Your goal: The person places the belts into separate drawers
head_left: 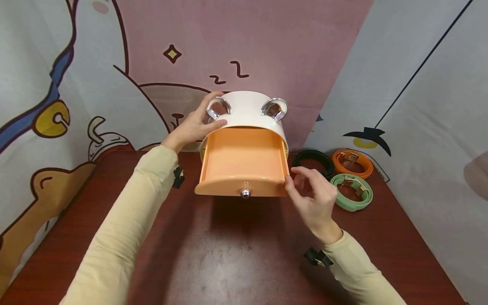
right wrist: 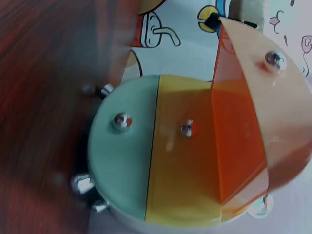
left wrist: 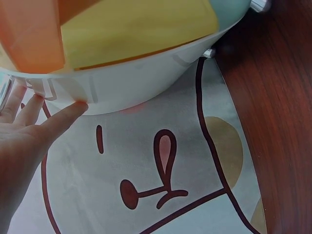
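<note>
A rounded white drawer box (head_left: 245, 106) with two chrome ear-shaped rings stands at the back of the table. Its orange top drawer (head_left: 244, 154) is pulled far out, and no item lies inside. My left hand (head_left: 200, 120) grips the box's upper left side, thumb on the front rim and fingers around the chrome ear. At the drawer front's right end is my right hand (head_left: 314, 195), thumb and index finger pinching the panel there. A chrome knob (right wrist: 276, 61) sits on that panel. Below it, the yellow drawer (right wrist: 187, 170) and green drawer (right wrist: 129, 161) are closed.
Right of the box lie three coiled belts: a black belt (head_left: 314, 161), an orange belt (head_left: 366, 167) and a green belt (head_left: 352, 201). A cartoon-printed cloth (head_left: 267, 42) hangs behind the dark red wooden table (head_left: 228, 258).
</note>
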A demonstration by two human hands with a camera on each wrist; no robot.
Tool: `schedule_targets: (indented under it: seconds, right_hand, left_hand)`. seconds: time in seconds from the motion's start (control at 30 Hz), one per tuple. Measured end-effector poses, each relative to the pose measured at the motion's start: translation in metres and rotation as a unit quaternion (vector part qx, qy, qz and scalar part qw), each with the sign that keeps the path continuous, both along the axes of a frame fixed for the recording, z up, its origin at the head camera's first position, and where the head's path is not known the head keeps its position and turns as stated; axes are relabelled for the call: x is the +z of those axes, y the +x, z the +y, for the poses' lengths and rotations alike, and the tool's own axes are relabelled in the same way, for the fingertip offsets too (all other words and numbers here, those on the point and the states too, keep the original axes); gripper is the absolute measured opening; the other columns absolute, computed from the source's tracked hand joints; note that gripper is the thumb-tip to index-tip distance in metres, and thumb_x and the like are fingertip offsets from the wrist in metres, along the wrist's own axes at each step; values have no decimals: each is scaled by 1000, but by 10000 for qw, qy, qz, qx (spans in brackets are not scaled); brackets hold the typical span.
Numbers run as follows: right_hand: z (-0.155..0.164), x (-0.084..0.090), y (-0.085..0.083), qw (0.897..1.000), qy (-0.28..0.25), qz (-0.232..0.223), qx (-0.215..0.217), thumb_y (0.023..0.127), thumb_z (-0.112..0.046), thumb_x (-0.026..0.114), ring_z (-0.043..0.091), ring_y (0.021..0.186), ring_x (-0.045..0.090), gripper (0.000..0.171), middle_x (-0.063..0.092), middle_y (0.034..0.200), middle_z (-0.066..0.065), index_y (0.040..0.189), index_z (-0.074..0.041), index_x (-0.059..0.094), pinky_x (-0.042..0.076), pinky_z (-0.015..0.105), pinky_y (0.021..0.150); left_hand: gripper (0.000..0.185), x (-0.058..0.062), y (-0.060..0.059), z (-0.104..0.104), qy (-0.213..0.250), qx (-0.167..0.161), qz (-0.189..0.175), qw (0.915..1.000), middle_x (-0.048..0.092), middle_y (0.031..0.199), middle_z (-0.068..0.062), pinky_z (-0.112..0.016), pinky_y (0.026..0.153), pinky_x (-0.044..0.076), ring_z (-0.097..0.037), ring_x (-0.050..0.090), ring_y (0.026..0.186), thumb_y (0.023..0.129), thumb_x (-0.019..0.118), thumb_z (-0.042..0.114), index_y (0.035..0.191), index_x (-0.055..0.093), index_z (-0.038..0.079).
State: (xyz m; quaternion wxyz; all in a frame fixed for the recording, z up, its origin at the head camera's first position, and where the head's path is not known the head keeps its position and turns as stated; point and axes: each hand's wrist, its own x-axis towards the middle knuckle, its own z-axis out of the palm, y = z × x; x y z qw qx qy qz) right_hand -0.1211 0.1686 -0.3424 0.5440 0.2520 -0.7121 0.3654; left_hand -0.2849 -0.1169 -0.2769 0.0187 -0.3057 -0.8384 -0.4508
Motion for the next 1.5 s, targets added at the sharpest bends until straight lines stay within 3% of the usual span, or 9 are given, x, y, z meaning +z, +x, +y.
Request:
schedule_targets:
  seconds: [0.23,0.37,0.53,0.7,0.83,1.2,1.5]
  right_hand:
    - [16,-8,-12,9996,61,-265,-13,86,-22,66,18,56,47,27,61,69,9,93,3,70,37,22,56]
    - [25,-16,-17,9989,189,-411,-121,86,-21,65,17,57,48,26,63,72,9,96,2,71,37,20,56]
    - [39,-27,-22,9953,492,-736,-398,84,-16,66,16,57,50,23,64,77,8,101,1,70,38,22,54]
    - [54,-38,-28,9808,1006,-1439,-845,82,-11,72,18,63,60,31,67,90,9,111,-2,67,46,32,52]
    - [62,-46,-33,9713,1262,-1755,-993,83,-12,74,23,67,64,36,66,96,11,117,-4,65,50,39,52]
    - [77,-61,-51,9524,1493,-2346,-1250,85,-20,75,25,77,65,44,64,106,12,124,-8,60,50,42,54]
    - [89,-70,-65,9367,1493,-2782,-1513,86,-25,75,28,70,63,47,61,118,14,127,-7,58,46,43,48]
  left_hand:
    - [73,0,0,-1,35,-11,-3,10000,49,98,-13,-38,72,37,-24,45,73,94,66,28,150,21,34]
    - [73,0,0,-1,36,16,2,10000,48,92,-13,-37,70,37,-23,44,71,93,66,27,150,21,34]
    - [71,9,10,1,35,6,-45,10000,47,86,-13,-36,69,36,-21,42,69,94,65,22,151,22,25]
    - [68,24,27,4,-30,-19,-96,9999,45,81,-14,-34,69,36,-19,41,68,95,62,16,150,22,16]
    - [67,28,32,4,-52,-1,-74,10000,44,78,-12,-33,69,37,-18,42,67,96,62,14,149,23,14]
    - [67,26,29,4,-64,-32,-67,10000,43,73,-13,-33,67,36,-17,41,64,95,63,15,149,23,16]
    - [68,26,30,3,9,-42,-125,9999,45,75,-13,-33,68,37,-17,41,65,95,63,16,150,23,17]
